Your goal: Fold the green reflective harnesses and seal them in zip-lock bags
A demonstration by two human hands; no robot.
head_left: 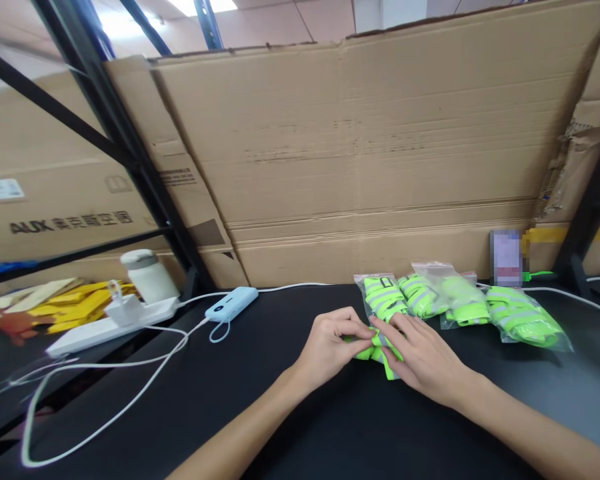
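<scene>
Both hands meet over a neon-green reflective strap [391, 371] with silver-grey stripes, lying bunched on the black table. My left hand [333, 343] pinches the strap's left part between thumb and fingers. From the right, my right hand [417, 357] has its fingers closed over the same strap, hiding much of it. Just behind them lies a clear bag of folded green reflective strap [383, 297]. More such bags stand in a row to the right: one bagged strap [423, 297], another bagged strap [463, 303], and a larger bagged strap [525, 317] at the end.
A light-blue power bank [231, 305] with a white cable [145, 393] lies left. Beyond it are a white power strip [113, 327], a white bottle [151, 277] and yellow pieces [83, 303]. A cardboard wall [360, 160] closes off the back; a phone [506, 258] leans there.
</scene>
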